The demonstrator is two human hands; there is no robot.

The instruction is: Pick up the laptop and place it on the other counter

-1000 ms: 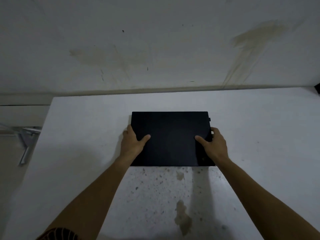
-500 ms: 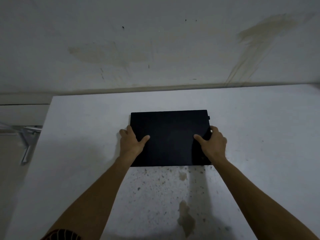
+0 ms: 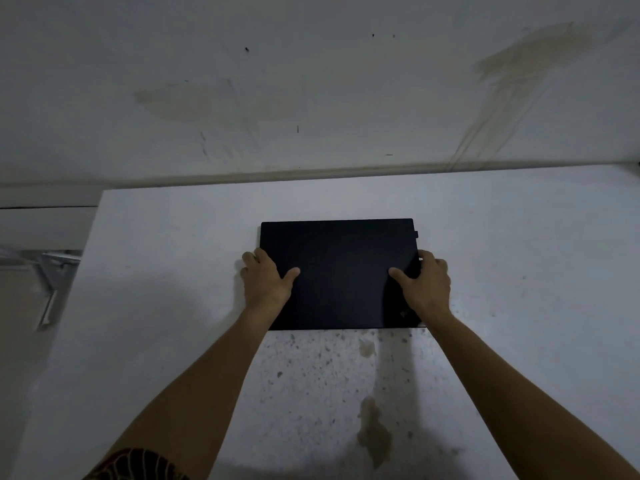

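Note:
A closed black laptop (image 3: pixel 341 258) lies flat on the white counter (image 3: pixel 166 265), its long side toward me. My left hand (image 3: pixel 266 282) grips its left edge, thumb on the lid and fingers curled around the side. My right hand (image 3: pixel 424 284) grips the right edge the same way. Whether the laptop is lifted off the counter cannot be told.
A stained white wall (image 3: pixel 311 98) rises right behind the counter. The counter's left edge (image 3: pixel 79 268) drops off to a lower ledge with a metal bracket (image 3: pixel 52 289). The near counter surface is speckled with brown stains (image 3: pixel 374 431).
The laptop and both hands sit slightly higher in the picture than a second ago; the grip on both side edges is the same.

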